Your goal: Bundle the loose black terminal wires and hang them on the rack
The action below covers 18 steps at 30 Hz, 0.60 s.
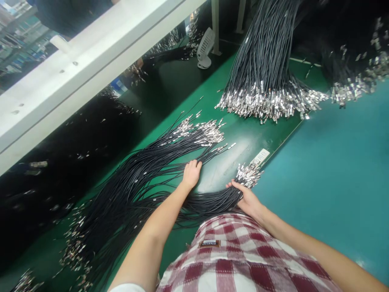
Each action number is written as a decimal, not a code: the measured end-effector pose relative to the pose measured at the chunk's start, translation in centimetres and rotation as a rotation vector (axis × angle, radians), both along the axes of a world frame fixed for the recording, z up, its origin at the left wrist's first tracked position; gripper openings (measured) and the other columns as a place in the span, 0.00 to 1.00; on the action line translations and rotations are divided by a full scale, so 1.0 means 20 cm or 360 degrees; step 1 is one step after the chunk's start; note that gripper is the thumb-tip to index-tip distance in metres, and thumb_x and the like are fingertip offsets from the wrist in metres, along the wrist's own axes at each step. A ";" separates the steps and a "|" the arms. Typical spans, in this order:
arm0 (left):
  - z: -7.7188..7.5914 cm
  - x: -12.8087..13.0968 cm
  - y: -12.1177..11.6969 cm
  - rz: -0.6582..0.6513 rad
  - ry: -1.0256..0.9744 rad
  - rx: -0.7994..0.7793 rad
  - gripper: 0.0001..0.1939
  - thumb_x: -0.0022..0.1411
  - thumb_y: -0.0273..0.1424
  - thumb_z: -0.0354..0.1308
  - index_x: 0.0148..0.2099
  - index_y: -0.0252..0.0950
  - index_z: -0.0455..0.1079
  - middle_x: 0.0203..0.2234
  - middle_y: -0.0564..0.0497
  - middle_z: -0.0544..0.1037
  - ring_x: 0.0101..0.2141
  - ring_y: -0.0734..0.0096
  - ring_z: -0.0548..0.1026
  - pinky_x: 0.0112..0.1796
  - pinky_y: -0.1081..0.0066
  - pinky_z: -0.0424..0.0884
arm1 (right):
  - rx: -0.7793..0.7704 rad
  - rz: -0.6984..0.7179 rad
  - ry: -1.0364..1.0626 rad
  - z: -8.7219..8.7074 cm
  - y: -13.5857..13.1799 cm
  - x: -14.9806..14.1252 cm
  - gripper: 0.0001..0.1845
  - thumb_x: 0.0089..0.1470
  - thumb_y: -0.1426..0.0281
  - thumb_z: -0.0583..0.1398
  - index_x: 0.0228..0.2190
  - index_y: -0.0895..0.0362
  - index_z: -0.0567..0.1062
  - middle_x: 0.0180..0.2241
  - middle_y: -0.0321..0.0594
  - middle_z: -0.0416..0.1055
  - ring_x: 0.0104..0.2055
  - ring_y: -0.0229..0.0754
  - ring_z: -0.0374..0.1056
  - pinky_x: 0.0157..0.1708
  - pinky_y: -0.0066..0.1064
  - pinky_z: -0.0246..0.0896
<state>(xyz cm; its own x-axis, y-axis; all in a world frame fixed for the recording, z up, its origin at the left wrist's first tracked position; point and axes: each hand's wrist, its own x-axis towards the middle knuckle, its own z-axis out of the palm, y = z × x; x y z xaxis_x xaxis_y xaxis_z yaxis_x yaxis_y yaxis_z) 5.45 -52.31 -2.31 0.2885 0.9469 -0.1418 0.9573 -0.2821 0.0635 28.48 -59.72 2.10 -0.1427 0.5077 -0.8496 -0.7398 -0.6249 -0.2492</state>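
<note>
My right hand (249, 199) is wrapped round a thick bundle of black cables (209, 202), just behind its cluster of silver metal terminals (248, 174). The bundle runs left across the green tabletop, close to my checked apron. My left hand (192, 173) is closed on a few thin black cables (209, 155); their silver ends stick out beyond the fingers. Past that hand lies a larger loose pile of black cables (130, 174), with terminals (209, 133) at its far end. Where the two groups overlap on the left, I cannot separate them.
A big sheaf of black cables (264, 52) droops over the table's far right, terminals down. A white label (261, 156) sits by the table edge. A white metal beam (91, 69) crosses the upper left. A small white fan (206, 48) stands at the back.
</note>
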 end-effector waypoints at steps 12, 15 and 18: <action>0.01 0.16 0.02 -0.0024 -0.0094 -0.0080 0.06 0.64 0.24 0.51 0.41 0.33 0.68 0.42 0.41 0.72 0.45 0.56 0.69 0.46 0.61 0.67 | 0.0053 0.0031 0.0013 -0.01 -0.01 0.01 0.06 0.47 0.77 0.66 0.30 0.59 0.77 0.27 0.40 0.77 0.30 0.40 0.74 0.34 0.30 0.73; 0.02 0.15 0.02 -0.0040 -0.0115 -0.0090 0.08 0.67 0.26 0.48 0.45 0.34 0.67 0.43 0.43 0.72 0.46 0.60 0.69 0.47 0.64 0.67 | 0.0060 0.0040 0.0033 -0.02 -0.01 0.01 0.06 0.47 0.77 0.66 0.31 0.59 0.77 0.28 0.41 0.77 0.30 0.40 0.73 0.33 0.30 0.72; 0.02 0.15 0.08 0.0072 -0.0085 -0.0071 0.10 0.68 0.25 0.45 0.48 0.33 0.66 0.46 0.42 0.71 0.47 0.61 0.69 0.48 0.64 0.67 | 0.0060 0.0021 0.0037 -0.03 -0.01 0.01 0.07 0.45 0.77 0.67 0.30 0.59 0.77 0.28 0.41 0.77 0.30 0.41 0.74 0.33 0.30 0.72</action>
<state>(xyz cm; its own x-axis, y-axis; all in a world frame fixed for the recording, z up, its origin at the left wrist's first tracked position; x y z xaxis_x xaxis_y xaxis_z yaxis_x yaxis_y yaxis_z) 8.41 -50.72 -1.82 0.2539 0.9522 -0.1697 0.9639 -0.2344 0.1266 28.67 -59.93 1.53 -0.1688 0.5373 -0.8263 -0.7374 -0.6252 -0.2558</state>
